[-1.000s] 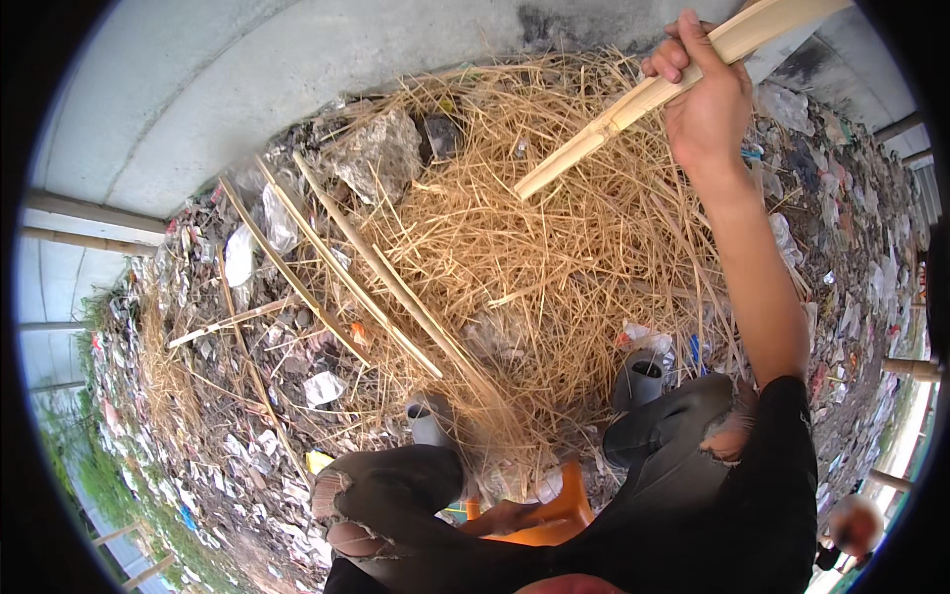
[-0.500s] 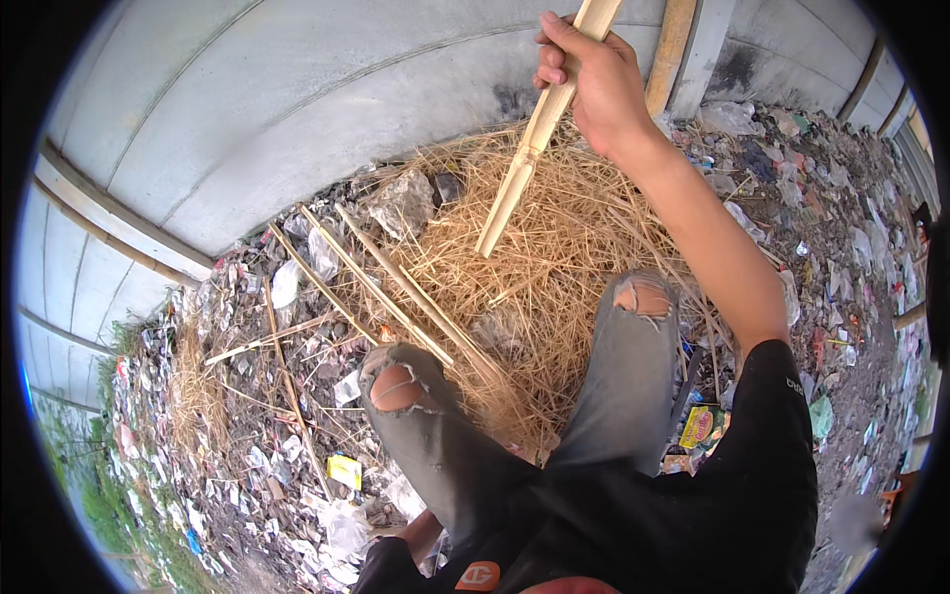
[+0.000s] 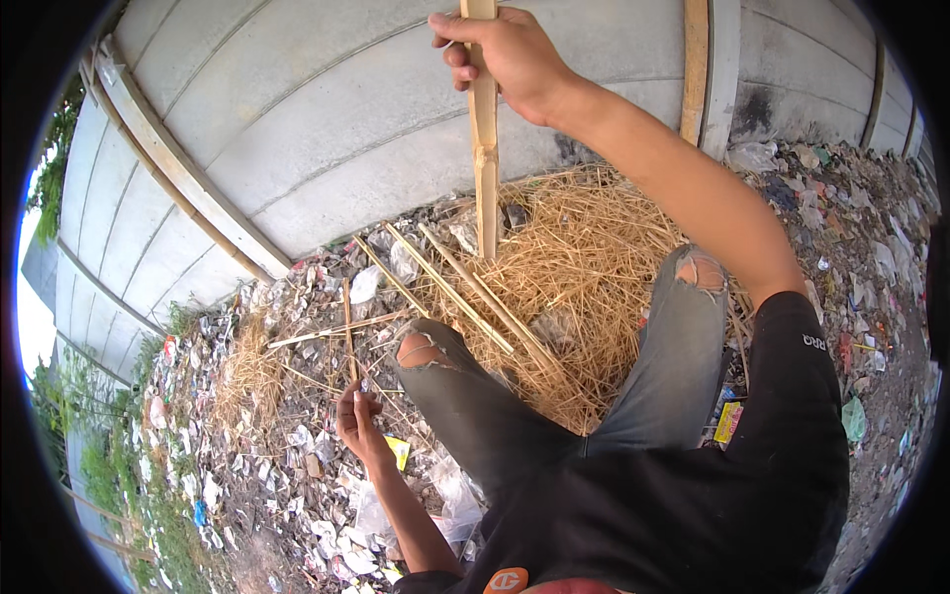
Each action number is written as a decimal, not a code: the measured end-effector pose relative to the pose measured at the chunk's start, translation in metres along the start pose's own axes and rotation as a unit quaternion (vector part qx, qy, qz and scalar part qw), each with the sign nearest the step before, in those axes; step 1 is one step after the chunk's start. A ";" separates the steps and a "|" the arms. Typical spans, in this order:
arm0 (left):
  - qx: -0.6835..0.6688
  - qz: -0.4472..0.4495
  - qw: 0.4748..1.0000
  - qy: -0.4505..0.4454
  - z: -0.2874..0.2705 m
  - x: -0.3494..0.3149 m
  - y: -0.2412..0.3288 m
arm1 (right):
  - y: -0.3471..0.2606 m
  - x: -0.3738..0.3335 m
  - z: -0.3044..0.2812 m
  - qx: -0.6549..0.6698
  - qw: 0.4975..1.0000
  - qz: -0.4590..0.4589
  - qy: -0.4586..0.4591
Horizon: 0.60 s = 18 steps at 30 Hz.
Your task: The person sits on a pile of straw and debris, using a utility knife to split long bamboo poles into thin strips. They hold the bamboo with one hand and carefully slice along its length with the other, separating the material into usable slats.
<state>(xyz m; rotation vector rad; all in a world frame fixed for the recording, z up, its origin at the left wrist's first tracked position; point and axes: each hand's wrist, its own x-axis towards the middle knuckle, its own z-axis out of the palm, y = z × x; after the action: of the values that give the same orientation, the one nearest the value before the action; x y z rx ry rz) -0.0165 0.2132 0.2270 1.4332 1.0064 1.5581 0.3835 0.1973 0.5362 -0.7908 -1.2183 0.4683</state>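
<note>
My right hand is raised in front of the wall, shut on a split bamboo strip. The strip stands nearly upright, and its lower end overlaps the edge of a straw heap. My left hand is low on the left, beside my knee. Its bent fingers close round the near end of a thin brown stick, which points away from me. Several longer bamboo strips lie side by side between the left hand and the straw, their near ends close to my knees.
A grey panel wall with upright posts stands ahead. Litter and plastic scraps cover the ground on both sides. Green plants grow at the far left. A yellow packet lies beside my right thigh.
My right hand has moved left with the bamboo strip, which has turned more upright. The left hand has come out from beside my leg to the thin stick, whose angle has changed. The view has shifted.
</note>
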 end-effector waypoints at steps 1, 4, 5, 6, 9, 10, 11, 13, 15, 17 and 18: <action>0.011 0.029 1.000 -0.003 0.015 -0.001 0.023 | -0.004 -0.003 0.013 0.005 1.000 0.011 -0.026; -0.066 0.078 0.993 -0.060 0.068 0.001 0.072 | -0.010 -0.015 0.039 0.017 0.995 0.035 -0.088; -0.068 0.106 0.989 -0.081 0.084 0.004 0.088 | -0.010 -0.018 0.048 0.025 0.993 0.040 -0.112; -0.072 0.131 0.984 -0.102 0.099 0.009 0.102 | -0.007 -0.019 0.054 0.042 0.991 0.044 -0.123; -0.036 0.173 0.966 -0.191 0.149 0.028 0.131 | 0.009 -0.022 0.058 0.073 0.983 0.062 -0.157; -0.021 0.184 0.956 -0.226 0.169 0.037 0.133 | 0.016 -0.023 0.051 0.073 0.983 0.064 -0.159; -0.001 0.175 0.948 -0.267 0.189 0.042 0.132 | 0.022 -0.020 0.043 0.073 0.982 0.066 -0.161; 0.075 0.194 0.929 -0.307 0.211 0.060 0.136 | 0.030 -0.009 0.032 0.071 0.985 0.062 -0.148; 0.099 0.164 0.933 -0.306 0.229 0.072 0.137 | 0.047 0.006 0.016 0.069 0.984 0.071 -0.149; 0.154 0.194 0.917 -0.312 0.245 0.086 0.123 | 0.072 0.017 0.003 0.068 0.983 0.071 -0.154; 0.163 0.178 0.914 -0.325 0.249 0.096 0.117 | 0.086 0.022 -0.002 0.070 0.983 0.075 -0.155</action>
<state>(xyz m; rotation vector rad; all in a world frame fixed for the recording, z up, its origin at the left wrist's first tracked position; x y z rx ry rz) 0.2226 0.2680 0.3845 2.2714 0.6299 1.0229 0.3994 0.2682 0.4851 -0.7082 -1.4005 0.8164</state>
